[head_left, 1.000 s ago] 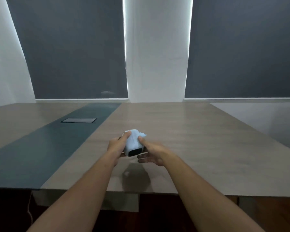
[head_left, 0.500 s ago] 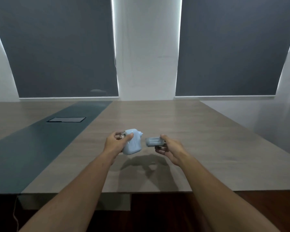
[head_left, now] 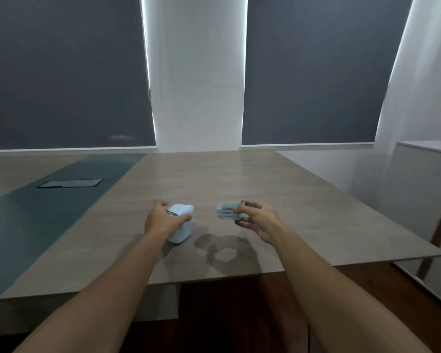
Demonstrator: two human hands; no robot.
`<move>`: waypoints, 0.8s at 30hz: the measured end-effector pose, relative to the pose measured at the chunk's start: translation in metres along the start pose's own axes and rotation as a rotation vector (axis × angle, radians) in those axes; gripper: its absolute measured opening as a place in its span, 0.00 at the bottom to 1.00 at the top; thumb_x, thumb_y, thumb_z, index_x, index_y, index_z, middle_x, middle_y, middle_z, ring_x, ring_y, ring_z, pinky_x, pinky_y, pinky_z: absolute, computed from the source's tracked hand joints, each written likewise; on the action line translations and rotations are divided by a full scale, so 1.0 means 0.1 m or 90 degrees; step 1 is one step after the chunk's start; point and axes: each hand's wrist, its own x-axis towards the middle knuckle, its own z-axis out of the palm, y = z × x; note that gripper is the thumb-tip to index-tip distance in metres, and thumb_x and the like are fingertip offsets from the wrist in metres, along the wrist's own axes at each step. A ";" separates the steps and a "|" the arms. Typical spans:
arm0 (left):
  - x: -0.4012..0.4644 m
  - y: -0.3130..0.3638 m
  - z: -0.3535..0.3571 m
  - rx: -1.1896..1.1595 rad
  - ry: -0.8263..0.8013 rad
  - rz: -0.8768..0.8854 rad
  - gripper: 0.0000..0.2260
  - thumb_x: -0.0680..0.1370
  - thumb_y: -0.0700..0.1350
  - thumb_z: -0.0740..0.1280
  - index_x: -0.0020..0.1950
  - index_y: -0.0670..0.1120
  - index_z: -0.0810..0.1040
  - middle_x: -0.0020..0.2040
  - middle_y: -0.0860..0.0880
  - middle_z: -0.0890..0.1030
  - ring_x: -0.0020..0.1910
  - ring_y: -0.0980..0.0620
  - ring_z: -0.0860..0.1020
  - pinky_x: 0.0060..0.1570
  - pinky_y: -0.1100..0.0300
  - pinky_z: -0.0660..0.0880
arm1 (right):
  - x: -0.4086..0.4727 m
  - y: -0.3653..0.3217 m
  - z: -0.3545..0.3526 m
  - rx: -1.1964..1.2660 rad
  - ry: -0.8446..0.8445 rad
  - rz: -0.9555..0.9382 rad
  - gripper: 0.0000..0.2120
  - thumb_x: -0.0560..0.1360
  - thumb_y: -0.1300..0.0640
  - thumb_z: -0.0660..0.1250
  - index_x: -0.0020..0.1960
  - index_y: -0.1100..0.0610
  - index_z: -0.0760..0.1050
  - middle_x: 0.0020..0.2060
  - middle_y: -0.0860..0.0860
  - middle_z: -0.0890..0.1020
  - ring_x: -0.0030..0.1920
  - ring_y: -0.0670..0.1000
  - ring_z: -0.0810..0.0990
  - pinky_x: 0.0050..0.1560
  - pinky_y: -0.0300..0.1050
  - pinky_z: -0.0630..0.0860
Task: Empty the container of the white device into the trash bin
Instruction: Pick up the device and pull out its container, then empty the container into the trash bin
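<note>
The device (head_left: 180, 223) is being gripped on the table (head_left: 303, 212) by the left hand (head_left: 163, 221); the container (head_left: 227, 212), at its 3 o'clock, is being pinched by the right hand (head_left: 257, 220), best kept level until a bin is found.

This looks like an office meeting room: a big long wooden table (head_left: 239, 189) with a cable hatch (head_left: 70, 183) at middle left, dark window blinds (head_left: 311, 72) up top, a cabinet (head_left: 423, 189) far right.
</note>
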 end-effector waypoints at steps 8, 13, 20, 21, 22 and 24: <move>-0.42 1.00 0.39 0.049 -0.053 0.159 0.33 0.70 0.58 0.71 0.70 0.43 0.72 0.70 0.42 0.75 0.70 0.41 0.72 0.68 0.51 0.69 | -0.60 -0.53 -0.74 -0.015 0.072 -0.074 0.22 0.69 0.70 0.74 0.61 0.65 0.74 0.54 0.64 0.80 0.50 0.63 0.82 0.46 0.52 0.83; -1.10 1.46 1.11 -0.018 -0.239 0.213 0.32 0.71 0.58 0.70 0.71 0.43 0.72 0.70 0.43 0.76 0.69 0.42 0.73 0.66 0.53 0.70 | -1.11 -0.71 -1.47 -0.032 0.168 -0.119 0.15 0.70 0.68 0.73 0.55 0.62 0.76 0.55 0.64 0.78 0.45 0.61 0.82 0.45 0.52 0.82; -2.13 1.50 2.15 -0.093 -0.448 0.240 0.26 0.73 0.55 0.68 0.67 0.42 0.76 0.62 0.45 0.81 0.62 0.45 0.78 0.63 0.52 0.74 | -1.93 -0.58 -2.51 -0.039 0.237 -0.094 0.15 0.71 0.66 0.72 0.57 0.59 0.77 0.52 0.60 0.81 0.45 0.56 0.83 0.40 0.46 0.82; -2.26 1.46 2.30 -0.096 -0.476 0.237 0.25 0.73 0.55 0.68 0.66 0.43 0.77 0.61 0.45 0.82 0.61 0.45 0.78 0.63 0.52 0.75 | -2.05 -0.52 -2.66 -0.039 0.239 -0.082 0.14 0.72 0.67 0.71 0.56 0.59 0.77 0.50 0.59 0.82 0.45 0.55 0.83 0.39 0.46 0.83; -2.39 1.41 2.44 -0.097 -0.504 0.233 0.24 0.73 0.55 0.68 0.65 0.43 0.78 0.60 0.45 0.82 0.60 0.45 0.79 0.62 0.52 0.76 | -2.15 -0.46 -2.80 -0.040 0.241 -0.066 0.12 0.73 0.67 0.70 0.55 0.59 0.78 0.48 0.58 0.82 0.45 0.54 0.83 0.40 0.45 0.83; -2.63 1.25 2.72 -0.085 -0.558 0.232 0.21 0.73 0.54 0.67 0.62 0.44 0.80 0.59 0.46 0.83 0.59 0.46 0.79 0.61 0.54 0.76 | -2.32 -0.30 -3.07 -0.045 0.239 -0.018 0.10 0.74 0.68 0.68 0.53 0.58 0.78 0.46 0.57 0.83 0.45 0.54 0.83 0.42 0.45 0.84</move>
